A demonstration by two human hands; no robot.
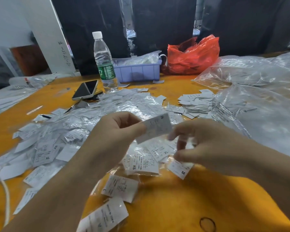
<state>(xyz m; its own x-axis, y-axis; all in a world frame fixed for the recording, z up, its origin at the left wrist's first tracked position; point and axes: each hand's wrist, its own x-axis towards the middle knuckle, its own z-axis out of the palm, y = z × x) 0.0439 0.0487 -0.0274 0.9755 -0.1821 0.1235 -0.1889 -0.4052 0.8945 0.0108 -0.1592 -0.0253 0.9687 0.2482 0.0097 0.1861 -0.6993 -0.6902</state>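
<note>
**Size labels sorted over an orange table**

Head view: the left hand (114,131) pinches 1 white printed label (156,127) between thumb and fingers, lifted above the table's middle; its small print is blurred. The right hand (208,144) hovers just beside that label with its fingers curled and blurred, so I cannot tell whether they grip anything. Just below its thumb lies a label marked "M" (181,168).

A heap of labels (60,139) spreads over the orange table (182,206) toward its left edge, with "XS", "XL" and "L" readable. Near the far edge stand a water bottle (104,62) with an unreadable green wrapper, a lilac tray (137,71) and a red plastic bag (192,56). A phone (85,90) lies beside the bottle. Clear plastic bags (258,97) cover the right side.
</note>
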